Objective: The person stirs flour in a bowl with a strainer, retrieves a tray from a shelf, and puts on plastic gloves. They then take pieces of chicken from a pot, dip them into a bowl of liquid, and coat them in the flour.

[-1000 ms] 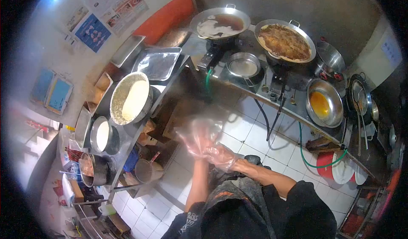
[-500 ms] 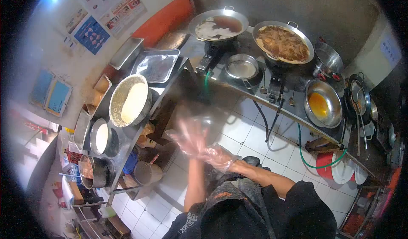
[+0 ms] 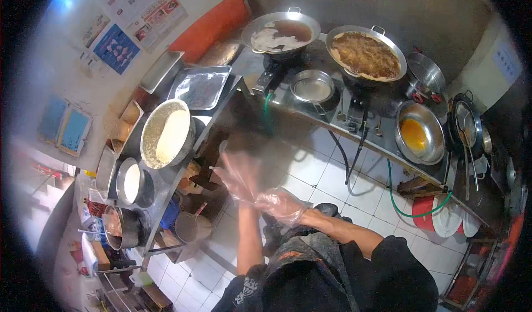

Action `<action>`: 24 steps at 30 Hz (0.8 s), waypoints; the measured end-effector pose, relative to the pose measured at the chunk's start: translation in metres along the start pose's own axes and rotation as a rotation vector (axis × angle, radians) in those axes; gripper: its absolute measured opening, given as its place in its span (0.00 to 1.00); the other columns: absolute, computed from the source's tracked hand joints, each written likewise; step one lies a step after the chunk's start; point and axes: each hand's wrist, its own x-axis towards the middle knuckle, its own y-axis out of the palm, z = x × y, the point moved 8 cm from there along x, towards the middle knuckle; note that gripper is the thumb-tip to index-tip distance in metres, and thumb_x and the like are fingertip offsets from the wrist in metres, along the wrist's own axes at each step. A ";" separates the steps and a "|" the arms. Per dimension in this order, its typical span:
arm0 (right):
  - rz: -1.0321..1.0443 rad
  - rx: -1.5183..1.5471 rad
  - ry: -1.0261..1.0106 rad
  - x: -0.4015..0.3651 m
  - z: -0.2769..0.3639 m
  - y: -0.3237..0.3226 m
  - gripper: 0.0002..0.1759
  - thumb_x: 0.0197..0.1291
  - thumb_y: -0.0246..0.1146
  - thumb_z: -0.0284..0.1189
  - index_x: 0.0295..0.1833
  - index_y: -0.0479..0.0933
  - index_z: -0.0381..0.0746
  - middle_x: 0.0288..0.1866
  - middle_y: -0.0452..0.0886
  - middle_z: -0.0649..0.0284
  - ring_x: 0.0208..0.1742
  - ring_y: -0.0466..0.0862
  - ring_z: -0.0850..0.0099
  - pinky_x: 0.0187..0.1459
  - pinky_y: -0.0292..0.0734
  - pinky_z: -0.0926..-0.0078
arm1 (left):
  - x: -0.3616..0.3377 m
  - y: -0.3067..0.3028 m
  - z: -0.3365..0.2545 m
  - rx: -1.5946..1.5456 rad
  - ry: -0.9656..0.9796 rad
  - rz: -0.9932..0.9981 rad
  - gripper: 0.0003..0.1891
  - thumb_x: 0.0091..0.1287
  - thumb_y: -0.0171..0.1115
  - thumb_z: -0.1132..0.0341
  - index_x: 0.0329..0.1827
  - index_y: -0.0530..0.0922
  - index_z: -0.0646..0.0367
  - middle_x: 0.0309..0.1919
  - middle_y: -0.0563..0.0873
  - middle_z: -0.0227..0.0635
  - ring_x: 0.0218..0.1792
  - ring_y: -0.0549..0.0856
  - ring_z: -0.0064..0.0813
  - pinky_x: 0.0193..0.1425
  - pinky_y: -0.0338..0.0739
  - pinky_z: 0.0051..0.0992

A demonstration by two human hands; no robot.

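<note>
My left hand (image 3: 239, 174), inside a clear plastic glove, is raised above the tiled floor with its fingers stretched out and slightly blurred. At its wrist, my right hand (image 3: 281, 205) grips the cuff of that loose glove. A clear plastic glove covers the right hand too, wrinkled around the wrist. To the left of my hands, on a metal table, stand a big bowl of pale flour-like powder (image 3: 173, 136) and a smaller bowl with whitish contents (image 3: 132, 182).
Two wide pans of dark oil, a left one with pale foam (image 3: 280, 35) and a bubbling one (image 3: 366, 56), sit on the back counter. Nearby are a strainer (image 3: 312, 88), a steel bowl with orange liquid (image 3: 417, 134), hoses, and a metal tray (image 3: 200, 86) on the left table.
My left hand has shifted slightly left and up, its fingers stretching further into the glove. My right hand stays at the left wrist. The view has shifted slightly.
</note>
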 end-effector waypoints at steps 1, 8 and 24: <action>-0.071 0.027 -0.049 0.000 0.005 -0.001 0.12 0.70 0.61 0.36 0.46 0.80 0.37 0.39 0.82 0.51 0.42 0.82 0.51 0.46 0.77 0.57 | 0.001 0.004 -0.002 0.091 -0.001 -0.055 0.43 0.68 0.42 0.25 0.79 0.62 0.42 0.76 0.66 0.35 0.75 0.63 0.47 0.77 0.52 0.62; -0.210 0.034 -0.331 -0.001 0.034 -0.015 0.09 0.66 0.64 0.32 0.42 0.78 0.36 0.37 0.82 0.52 0.44 0.81 0.52 0.46 0.75 0.53 | 0.006 0.036 -0.012 0.322 -0.076 0.049 0.53 0.63 0.37 0.19 0.84 0.37 0.37 0.84 0.43 0.37 0.81 0.47 0.54 0.80 0.40 0.60; -0.129 -0.063 0.000 0.014 0.010 -0.025 0.21 0.59 0.66 0.28 0.58 0.78 0.34 0.53 0.84 0.48 0.57 0.83 0.54 0.60 0.80 0.60 | -0.022 0.113 -0.048 -0.113 0.246 0.244 0.35 0.73 0.44 0.32 0.82 0.50 0.24 0.79 0.59 0.42 0.78 0.59 0.53 0.73 0.62 0.64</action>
